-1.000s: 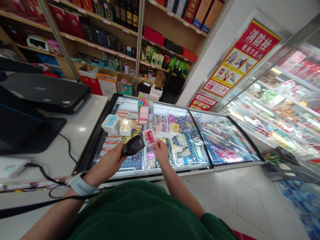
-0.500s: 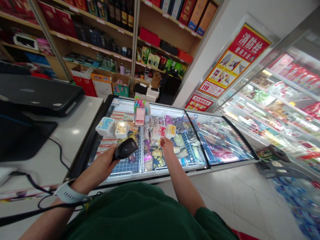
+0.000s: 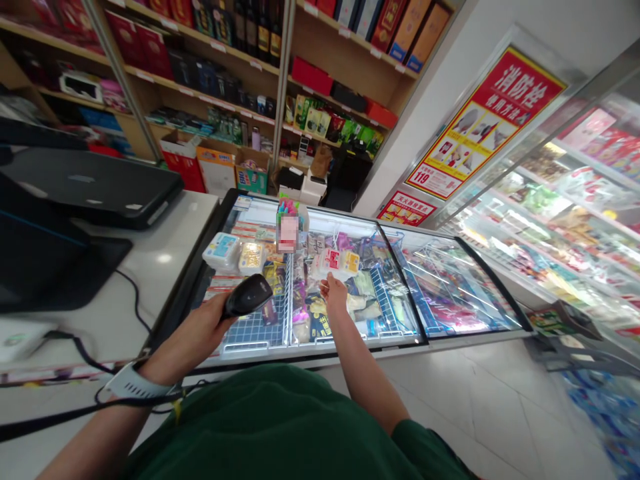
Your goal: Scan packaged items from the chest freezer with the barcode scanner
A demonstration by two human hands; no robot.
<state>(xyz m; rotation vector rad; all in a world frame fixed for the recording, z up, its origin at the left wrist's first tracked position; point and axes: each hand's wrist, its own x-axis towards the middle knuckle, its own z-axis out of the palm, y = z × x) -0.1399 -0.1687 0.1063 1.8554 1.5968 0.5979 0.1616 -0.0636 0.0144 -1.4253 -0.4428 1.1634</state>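
Note:
My left hand (image 3: pixel 207 327) is wrapped round a black barcode scanner (image 3: pixel 249 295), its head pointing right over the glass-topped chest freezer (image 3: pixel 250 352). My right hand (image 3: pixel 333 292) has curled fingers at the near edge of a clear plastic box with a red label (image 3: pixel 330 260). Its fingertips meet that box; the exact grip is hard to make out. Right beside it lies a box with a yellow label (image 3: pixel 351 263). Farther left on the glass stand a blue-labelled plastic box (image 3: pixel 221 248) and a yellow-topped one (image 3: pixel 251 256).
A pink, blurred-out item (image 3: pixel 289 232) stands at the freezer's back. To the left is a counter (image 3: pixel 185 230) with a black device (image 3: pixel 100 180) and cables. Shelves (image 3: pixel 240 100) of boxes and bottles rise behind. A red fire-hydrant sign (image 3: pixel 485 123) hangs on the pillar.
The view has shifted slightly, so the surroundings sit farther right. Relative to the freezer, the scanner has moved a little left. My right hand stays at the red-labelled box.

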